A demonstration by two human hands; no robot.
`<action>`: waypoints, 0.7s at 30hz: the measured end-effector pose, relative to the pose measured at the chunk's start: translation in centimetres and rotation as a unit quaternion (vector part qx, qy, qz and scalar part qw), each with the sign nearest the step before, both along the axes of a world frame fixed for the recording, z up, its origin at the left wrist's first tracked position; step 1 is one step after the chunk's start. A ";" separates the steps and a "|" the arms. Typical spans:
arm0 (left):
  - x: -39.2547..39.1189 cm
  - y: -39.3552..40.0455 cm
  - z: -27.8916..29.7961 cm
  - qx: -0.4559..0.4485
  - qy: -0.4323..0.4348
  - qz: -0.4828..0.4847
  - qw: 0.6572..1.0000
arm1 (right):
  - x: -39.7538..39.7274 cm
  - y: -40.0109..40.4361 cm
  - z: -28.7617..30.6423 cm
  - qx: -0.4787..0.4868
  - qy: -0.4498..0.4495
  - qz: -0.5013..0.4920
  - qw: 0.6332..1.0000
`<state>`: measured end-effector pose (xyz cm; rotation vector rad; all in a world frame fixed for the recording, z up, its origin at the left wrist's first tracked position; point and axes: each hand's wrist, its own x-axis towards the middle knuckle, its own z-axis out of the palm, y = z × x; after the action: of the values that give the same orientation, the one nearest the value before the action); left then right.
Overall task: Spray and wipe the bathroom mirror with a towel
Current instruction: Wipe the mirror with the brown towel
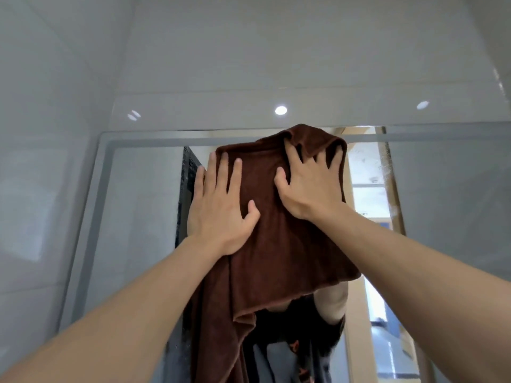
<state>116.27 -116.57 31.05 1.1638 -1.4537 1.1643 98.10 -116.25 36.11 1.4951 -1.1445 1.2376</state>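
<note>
We are wiping: left hand [221, 208] and right hand [309, 186] press flat on the towel [276, 244] at the mirror's [143, 189] twelve o'clock edge; next, we judge, sweep downward.

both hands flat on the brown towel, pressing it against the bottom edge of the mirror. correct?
Not quite. The head view shows both the left hand and the right hand spread on the brown towel, but they press it against the top edge of the mirror, just under its upper frame, not the bottom edge.
</note>
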 end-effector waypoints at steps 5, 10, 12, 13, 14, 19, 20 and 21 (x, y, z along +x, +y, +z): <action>2.9 -0.2 -0.1 -0.004 0.015 0.013 1.000 | 4.4 -0.3 -1.1 -0.012 0.026 0.017 0.999; 8.7 -0.3 -1.0 0.005 0.026 0.025 0.999 | 8.9 -0.6 -1.3 -0.018 0.043 0.015 0.999; 11.4 -0.3 -1.6 0.012 0.031 0.036 0.999 | 11.1 -0.6 -1.4 -0.018 0.056 0.018 0.998; 12.7 -0.2 -1.8 0.015 0.034 0.041 0.998 | 12.4 -0.6 -1.6 -0.019 0.061 0.021 0.998; 13.9 -0.3 -2.1 0.017 0.038 0.045 0.998 | 13.6 -0.6 -1.7 -0.022 0.064 0.024 0.997; 18.8 -0.4 -4.1 0.018 0.087 0.054 0.995 | 19.8 -0.9 -2.9 -0.029 0.088 0.042 0.995; 19.3 -0.3 -4.9 0.017 0.100 0.055 0.993 | 20.8 -0.9 -3.4 -0.032 0.091 0.043 0.994; 19.8 -0.3 -5.6 0.017 0.108 0.054 0.992 | 21.7 -1.0 -3.9 -0.034 0.092 0.046 0.994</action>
<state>136.04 -116.89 25.43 1.3636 -1.2634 1.0527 119.78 -117.24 32.19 1.5891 -0.9138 1.1615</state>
